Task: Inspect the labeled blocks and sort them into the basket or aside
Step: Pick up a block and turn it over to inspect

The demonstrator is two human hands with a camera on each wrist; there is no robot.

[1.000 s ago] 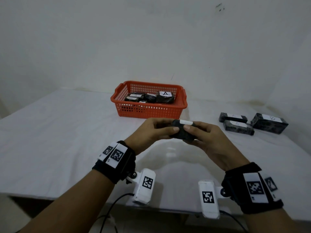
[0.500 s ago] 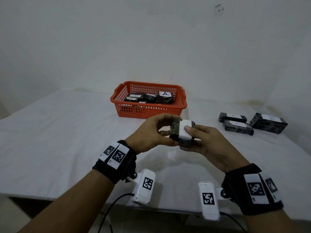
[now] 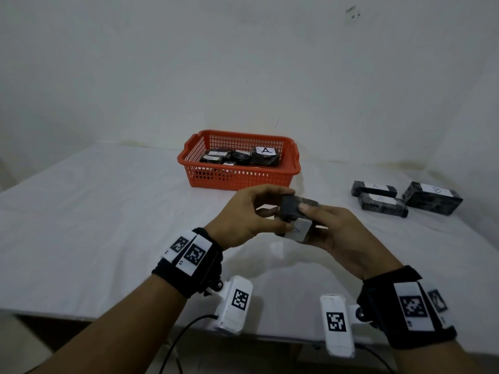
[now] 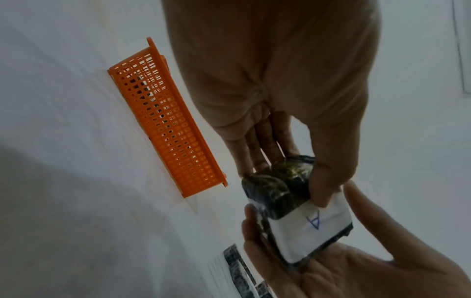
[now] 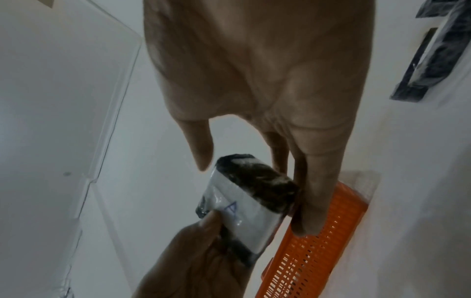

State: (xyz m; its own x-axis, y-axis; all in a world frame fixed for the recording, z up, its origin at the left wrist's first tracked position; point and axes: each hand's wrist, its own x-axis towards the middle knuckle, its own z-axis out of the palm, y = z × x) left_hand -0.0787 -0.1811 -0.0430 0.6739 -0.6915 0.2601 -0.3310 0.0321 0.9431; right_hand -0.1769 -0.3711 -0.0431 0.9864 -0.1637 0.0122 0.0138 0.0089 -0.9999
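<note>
Inspection step in hand: the person holds one dark block (image 3: 295, 215) above the near middle of the worktop (image 3: 108, 211), clear of its surface, between both hands. The left hand (image 3: 244, 214) pinches the block's left end, thumb on the near side and fingers curled over the far side; the right hand (image 3: 340, 233) cradles it from beneath and from the right, fingers curled around its far end and thumb over the top. The block's white label (image 4: 313, 227) is tilted toward the person and, in the left wrist view, bears a hand-drawn letter that reads as "A". The orange basket (image 3: 243, 176) stands at the far middle of the worktop, well apart from the hands, and already contains several dark blocks, the topmost labelled block in the basket (image 3: 266, 155) marked "A". Three blocks set aside (image 3: 405, 198) lie toward the right edge; two of their labels also look like "A" and the third is too faint to read, so the sorting rule cannot be settled from labels alone. In the inspector's judgement the reading is nearly complete, and the next move calls for deciding the destination, releasing one hand, and carrying the block either forward over the basket rim or right to the group aside.
</note>
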